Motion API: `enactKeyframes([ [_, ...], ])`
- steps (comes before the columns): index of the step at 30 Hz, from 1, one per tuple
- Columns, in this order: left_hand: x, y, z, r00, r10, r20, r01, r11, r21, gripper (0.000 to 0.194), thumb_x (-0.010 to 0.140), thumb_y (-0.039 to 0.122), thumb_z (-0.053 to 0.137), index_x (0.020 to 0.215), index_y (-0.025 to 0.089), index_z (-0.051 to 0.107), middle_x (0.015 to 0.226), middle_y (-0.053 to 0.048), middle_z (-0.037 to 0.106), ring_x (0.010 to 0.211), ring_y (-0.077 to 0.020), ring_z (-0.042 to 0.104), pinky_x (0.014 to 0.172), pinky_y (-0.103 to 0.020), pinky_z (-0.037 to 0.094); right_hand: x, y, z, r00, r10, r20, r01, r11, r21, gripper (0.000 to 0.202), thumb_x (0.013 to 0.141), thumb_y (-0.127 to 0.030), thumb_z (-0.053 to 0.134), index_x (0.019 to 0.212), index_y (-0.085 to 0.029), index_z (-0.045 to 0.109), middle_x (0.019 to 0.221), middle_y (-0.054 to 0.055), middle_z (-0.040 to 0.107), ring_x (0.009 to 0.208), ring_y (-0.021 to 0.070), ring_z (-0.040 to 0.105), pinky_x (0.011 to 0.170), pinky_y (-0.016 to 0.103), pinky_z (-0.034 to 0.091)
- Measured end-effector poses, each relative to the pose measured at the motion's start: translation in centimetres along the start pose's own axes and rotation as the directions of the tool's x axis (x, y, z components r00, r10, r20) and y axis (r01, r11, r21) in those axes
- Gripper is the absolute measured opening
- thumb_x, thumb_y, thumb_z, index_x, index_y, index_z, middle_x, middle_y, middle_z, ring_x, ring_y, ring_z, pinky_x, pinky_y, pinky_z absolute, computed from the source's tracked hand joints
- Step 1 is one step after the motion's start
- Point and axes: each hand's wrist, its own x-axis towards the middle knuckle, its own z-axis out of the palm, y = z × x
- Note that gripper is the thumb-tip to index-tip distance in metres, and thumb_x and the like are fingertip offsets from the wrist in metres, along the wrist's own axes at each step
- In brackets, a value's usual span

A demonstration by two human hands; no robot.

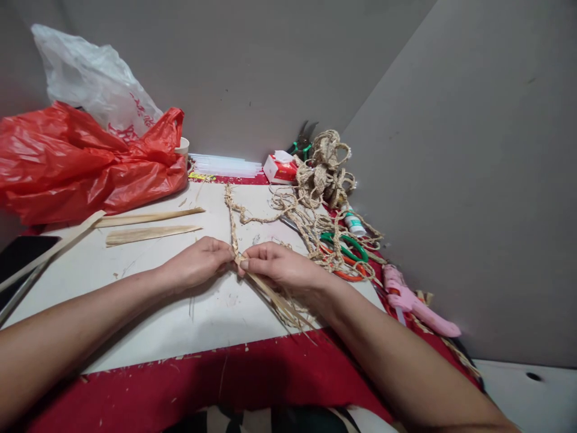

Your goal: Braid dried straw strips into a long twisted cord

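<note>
Straw braid [232, 227] is plaited toward the white board's [157, 325] back; left hand [193, 264] and right hand [282, 267] pinch it; frontward strands [273, 294] are unplaited.

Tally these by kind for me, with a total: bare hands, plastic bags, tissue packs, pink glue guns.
Bare hands: 2 (left hand, right hand, both pinching the braid)
Plastic bags: 2 (red bag, white bag)
Tissue pack: 1
Pink glue gun: 1
Total: 6
</note>
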Motion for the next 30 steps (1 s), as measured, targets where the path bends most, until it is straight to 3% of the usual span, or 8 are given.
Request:
enactKeyframes([
  [3,0.3,-0.4,-0.2,0.999,0.013,0.039,-0.016,0.998,0.068,0.025,0.077,0.029,0.049,0.06,0.014,0.059,0.052,0.001,0.048,0.048,-0.0079,0.034,0.048,-0.022,0.025,-0.4,-0.3,0.2,0.987,-0.133,-0.084,0.095,0.929,-0.359,0.021,0.084,-0.029,0.051,0.075,-0.012,0.06,0.058,-0.003,0.046,0.052,0.0067,0.037,0.048,0.019,0.028],
  [7,0.4,-1.0,0.1,0.999,-0.045,0.026,0.042,0.996,0.085,0.024,0.077,0.032,0.05,0.063,0.015,0.059,0.043,0.006,0.033,0.043,-0.0073,0.024,0.045,-0.022,0.018,-1.1,-1.0,0.7,0.962,-0.234,-0.143,0.074,0.725,-0.685,0.026,0.088,-0.024,0.045,0.071,-0.012,0.06,0.063,0.0,0.051,0.059,0.009,0.04,0.056,0.022,0.029],
  [11,0.3,-1.3,0.1,1.0,0.02,0.012,-0.021,0.991,0.133,0.028,0.079,0.035,0.049,0.063,0.014,0.058,0.047,0.004,0.039,0.045,-0.0073,0.027,0.047,-0.022,0.022,-1.8,-1.9,0.4,0.962,-0.228,-0.148,0.044,0.665,-0.745,0.029,0.09,-0.027,0.043,0.068,-0.014,0.056,0.062,0.0,0.051,0.059,0.0093,0.04,0.056,0.022,0.029],
  [14,0.2,-1.2,0.1,0.999,0.055,-0.005,-0.053,0.983,0.173,0.027,0.079,0.035,0.049,0.063,0.014,0.057,0.051,0.003,0.044,0.048,-0.0079,0.031,0.05,-0.023,0.026,-2.2,-2.5,0.5,0.975,-0.184,-0.123,0.045,0.708,-0.704,0.031,0.09,-0.027,0.04,0.065,-0.014,0.052,0.059,-0.001,0.047,0.057,0.0093,0.04,0.055,0.022,0.03],
  [18,-0.2,-0.9,0.6,0.996,0.077,-0.036,-0.073,0.992,0.105,0.026,0.079,0.031,0.048,0.06,0.015,0.055,0.053,0.002,0.048,0.05,-0.0084,0.035,0.051,-0.023,0.029,-2.5,-2.6,1.9,0.986,-0.158,-0.058,0.088,0.777,-0.623,0.029,0.091,-0.022,0.035,0.075,-0.013,0.057,0.069,0.002,0.057,0.064,0.0107,0.05,0.061,0.021,0.036],
  [24,-0.6,-0.9,1.7,0.995,0.021,-0.102,-0.024,0.999,-0.022,0.031,0.078,0.035,0.05,0.053,0.016,0.047,0.047,0.005,0.036,0.046,-0.0068,0.027,0.048,-0.023,0.023,-2.8,-1.7,4.6,0.973,-0.16,-0.164,-0.082,0.423,-0.902,0.028,0.091,-0.023,0.035,0.091,-0.012,0.06,0.075,0.009,0.065,0.064,0.0163,0.056,0.06,0.027,0.033],
  [27,-0.6,-0.9,1.8,0.993,0.014,-0.119,-0.014,1.0,0.001,0.028,0.075,0.034,0.055,0.055,0.015,0.048,0.05,0.005,0.041,0.048,-0.0063,0.029,0.048,-0.022,0.023,-3.5,-2.4,5.3,0.994,-0.098,-0.046,-0.006,0.374,-0.927,0.028,0.091,-0.022,0.035,0.085,-0.013,0.061,0.073,0.009,0.065,0.062,0.0152,0.055,0.057,0.027,0.03],
  [30,-0.5,-1.1,1.7,0.993,-0.006,-0.122,0.011,0.999,0.04,0.028,0.075,0.036,0.055,0.058,0.015,0.05,0.049,0.005,0.04,0.046,-0.006,0.028,0.047,-0.022,0.02,-4.9,-3.4,5.2,0.971,-0.043,0.236,0.226,0.493,-0.84,0.032,0.093,-0.028,0.037,0.073,-0.015,0.059,0.069,0.005,0.063,0.059,0.0114,0.051,0.057,0.025,0.031],
])
